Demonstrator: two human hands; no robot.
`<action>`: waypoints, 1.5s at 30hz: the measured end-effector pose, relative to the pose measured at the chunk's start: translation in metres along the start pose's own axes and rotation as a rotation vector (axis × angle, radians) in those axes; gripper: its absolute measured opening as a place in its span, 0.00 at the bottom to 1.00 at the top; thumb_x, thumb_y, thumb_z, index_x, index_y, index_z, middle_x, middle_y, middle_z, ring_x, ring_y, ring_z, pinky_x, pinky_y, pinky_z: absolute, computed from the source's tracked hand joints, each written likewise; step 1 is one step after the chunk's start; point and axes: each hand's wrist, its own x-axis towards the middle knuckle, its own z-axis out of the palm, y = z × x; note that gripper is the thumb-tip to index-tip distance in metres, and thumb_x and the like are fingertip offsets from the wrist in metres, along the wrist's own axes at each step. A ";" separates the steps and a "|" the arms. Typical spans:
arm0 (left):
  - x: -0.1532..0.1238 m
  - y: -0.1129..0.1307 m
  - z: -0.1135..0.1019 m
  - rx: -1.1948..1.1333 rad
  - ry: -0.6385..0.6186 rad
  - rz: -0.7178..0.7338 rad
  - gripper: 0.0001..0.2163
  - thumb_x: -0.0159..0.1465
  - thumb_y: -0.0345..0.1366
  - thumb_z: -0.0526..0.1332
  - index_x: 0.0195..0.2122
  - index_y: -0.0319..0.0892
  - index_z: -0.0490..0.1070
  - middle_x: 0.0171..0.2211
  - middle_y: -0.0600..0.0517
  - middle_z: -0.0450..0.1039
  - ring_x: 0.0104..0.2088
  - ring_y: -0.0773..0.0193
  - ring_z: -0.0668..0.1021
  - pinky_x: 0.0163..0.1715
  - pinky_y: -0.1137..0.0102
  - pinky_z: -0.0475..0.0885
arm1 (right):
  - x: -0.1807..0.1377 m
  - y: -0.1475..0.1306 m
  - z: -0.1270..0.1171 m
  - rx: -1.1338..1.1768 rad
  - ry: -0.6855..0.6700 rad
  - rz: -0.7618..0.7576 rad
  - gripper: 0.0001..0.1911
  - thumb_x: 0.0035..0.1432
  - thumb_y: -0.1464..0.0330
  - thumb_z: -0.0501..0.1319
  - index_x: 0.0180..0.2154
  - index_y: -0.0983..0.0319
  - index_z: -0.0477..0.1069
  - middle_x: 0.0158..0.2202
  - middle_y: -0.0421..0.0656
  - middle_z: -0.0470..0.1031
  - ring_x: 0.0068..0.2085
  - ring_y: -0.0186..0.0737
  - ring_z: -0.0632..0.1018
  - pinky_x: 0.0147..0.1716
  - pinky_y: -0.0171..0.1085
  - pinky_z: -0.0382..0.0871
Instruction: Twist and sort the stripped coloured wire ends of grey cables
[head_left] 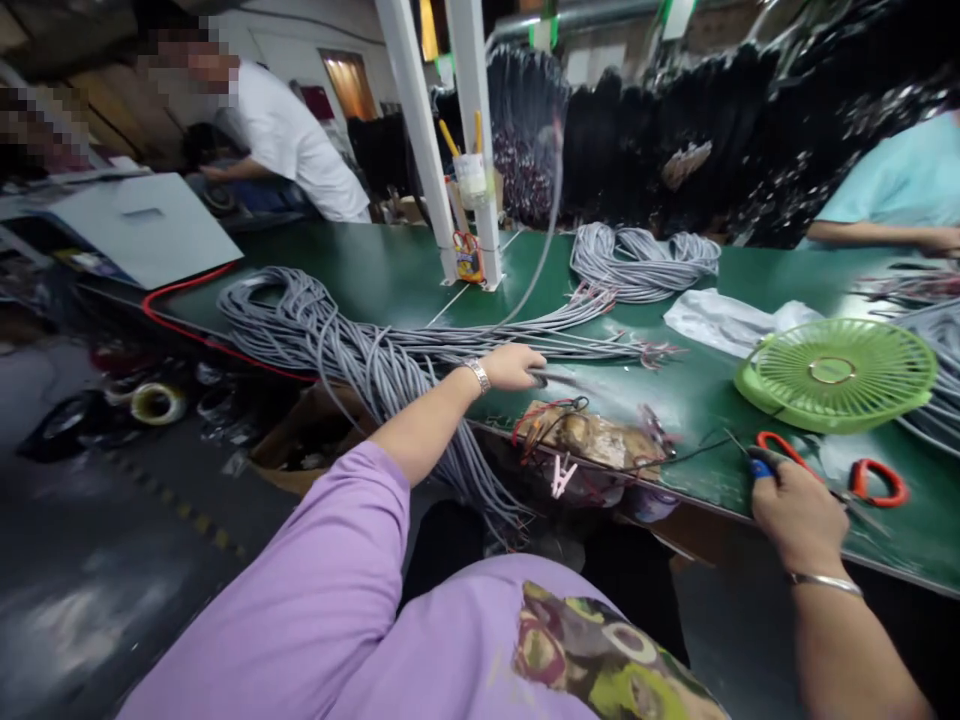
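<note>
My left hand [514, 367] reaches over the green table, fingers closed around a dark cable [570, 382] whose end sticks out to the right. Beside and beneath that wrist lies a large bundle of grey cables [337, 335], draped over the table's front edge. Its stripped ends [652, 352] spread out just beyond my hand. At the right, my right hand [799, 510] is closed on a small blue-handled tool [760, 466] with a thin tip pointing left; its exact kind is unclear. Red-handled scissors [877, 484] lie against that hand.
A green fan [836, 370] stands before a white plastic bag [735, 318]. Another grey cable coil [641, 262] lies behind. White posts [476, 130] rise from the table [337, 250]. A taped block [600, 438] and pink clip [561, 476] sit at the edge. Two people work nearby.
</note>
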 end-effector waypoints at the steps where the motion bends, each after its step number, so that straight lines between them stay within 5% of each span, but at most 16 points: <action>1: -0.010 0.009 0.005 0.077 0.011 0.047 0.06 0.57 0.36 0.63 0.31 0.40 0.77 0.27 0.51 0.77 0.29 0.63 0.75 0.29 0.70 0.61 | 0.002 0.001 0.001 -0.011 -0.012 0.016 0.23 0.64 0.59 0.49 0.46 0.59 0.79 0.38 0.61 0.79 0.35 0.60 0.78 0.29 0.49 0.63; 4: -0.044 0.042 0.018 0.183 0.104 0.125 0.07 0.58 0.35 0.62 0.36 0.41 0.77 0.31 0.50 0.79 0.33 0.61 0.79 0.29 0.70 0.63 | 0.006 0.004 0.003 -0.059 -0.046 0.057 0.25 0.62 0.58 0.49 0.48 0.60 0.79 0.37 0.66 0.77 0.35 0.63 0.78 0.28 0.50 0.62; 7: -0.077 0.077 0.031 0.159 0.177 0.363 0.06 0.60 0.35 0.61 0.37 0.43 0.75 0.34 0.50 0.80 0.34 0.62 0.80 0.30 0.70 0.65 | 0.008 0.005 0.005 -0.101 -0.078 0.080 0.28 0.62 0.57 0.48 0.51 0.63 0.78 0.39 0.69 0.77 0.37 0.64 0.79 0.29 0.51 0.63; 9: -0.096 0.093 0.042 0.129 0.169 0.509 0.06 0.63 0.36 0.61 0.38 0.44 0.75 0.34 0.51 0.80 0.33 0.63 0.80 0.29 0.69 0.65 | 0.010 0.007 0.007 -0.134 -0.095 0.086 0.30 0.62 0.56 0.47 0.53 0.65 0.77 0.40 0.69 0.78 0.38 0.64 0.79 0.30 0.51 0.63; 13: -0.141 0.099 0.064 -0.109 0.079 0.558 0.06 0.65 0.38 0.61 0.38 0.43 0.73 0.31 0.50 0.80 0.30 0.64 0.79 0.28 0.70 0.65 | 0.014 0.011 0.013 -0.161 -0.035 0.080 0.30 0.62 0.56 0.46 0.53 0.64 0.77 0.38 0.66 0.78 0.37 0.64 0.79 0.29 0.50 0.62; 19: -0.195 0.077 0.081 -0.714 -0.147 0.404 0.21 0.68 0.53 0.55 0.30 0.39 0.73 0.27 0.46 0.76 0.27 0.66 0.75 0.28 0.73 0.67 | 0.016 0.015 0.023 -0.111 0.128 0.072 0.25 0.55 0.60 0.53 0.47 0.63 0.80 0.32 0.59 0.77 0.31 0.61 0.75 0.27 0.48 0.58; 25: -0.168 0.067 0.115 -1.240 -0.051 0.001 0.34 0.55 0.69 0.61 0.31 0.35 0.74 0.17 0.55 0.65 0.16 0.73 0.65 0.18 0.75 0.60 | 0.016 0.013 0.020 0.030 0.388 0.075 0.19 0.52 0.66 0.55 0.39 0.68 0.80 0.25 0.51 0.70 0.26 0.49 0.67 0.29 0.46 0.56; 29: -0.152 0.065 0.125 -1.306 -0.078 -0.078 0.32 0.54 0.68 0.62 0.28 0.36 0.71 0.18 0.58 0.62 0.17 0.75 0.65 0.19 0.76 0.62 | -0.030 -0.018 0.006 0.328 0.479 -0.032 0.17 0.52 0.64 0.58 0.36 0.67 0.79 0.22 0.43 0.64 0.25 0.42 0.66 0.30 0.43 0.62; 32: -0.151 0.066 0.132 -1.286 -0.070 -0.112 0.32 0.55 0.68 0.61 0.25 0.37 0.68 0.19 0.57 0.63 0.19 0.74 0.67 0.21 0.76 0.64 | -0.090 -0.063 -0.005 0.675 0.268 -0.142 0.16 0.54 0.58 0.64 0.39 0.63 0.80 0.27 0.45 0.73 0.27 0.41 0.70 0.31 0.41 0.65; 35: -0.154 0.070 0.143 -1.189 -0.022 -0.181 0.31 0.56 0.67 0.61 0.27 0.37 0.71 0.20 0.56 0.66 0.20 0.72 0.67 0.22 0.75 0.65 | -0.134 -0.107 -0.013 1.030 -0.265 -0.249 0.20 0.58 0.58 0.67 0.51 0.58 0.76 0.33 0.44 0.77 0.33 0.42 0.75 0.36 0.41 0.70; 36: -0.156 0.071 0.146 -1.141 0.004 -0.187 0.31 0.57 0.66 0.61 0.30 0.37 0.73 0.22 0.54 0.69 0.22 0.71 0.69 0.25 0.74 0.67 | -0.140 -0.118 -0.014 1.126 -0.350 -0.250 0.23 0.57 0.56 0.68 0.52 0.57 0.75 0.31 0.43 0.76 0.32 0.41 0.74 0.34 0.40 0.70; 41: -0.165 0.071 0.155 -0.925 0.077 -0.154 0.28 0.62 0.61 0.60 0.43 0.38 0.79 0.35 0.49 0.79 0.37 0.62 0.78 0.42 0.69 0.73 | -0.129 -0.145 -0.014 1.328 -0.512 -0.191 0.21 0.55 0.53 0.69 0.44 0.58 0.77 0.33 0.43 0.78 0.34 0.40 0.76 0.37 0.39 0.73; 45: -0.169 0.069 0.159 -0.859 0.109 -0.192 0.27 0.64 0.60 0.58 0.38 0.38 0.79 0.32 0.50 0.79 0.38 0.61 0.79 0.43 0.68 0.74 | -0.126 -0.146 -0.003 1.292 -0.595 -0.126 0.18 0.51 0.53 0.71 0.33 0.62 0.78 0.27 0.41 0.76 0.29 0.36 0.74 0.32 0.36 0.71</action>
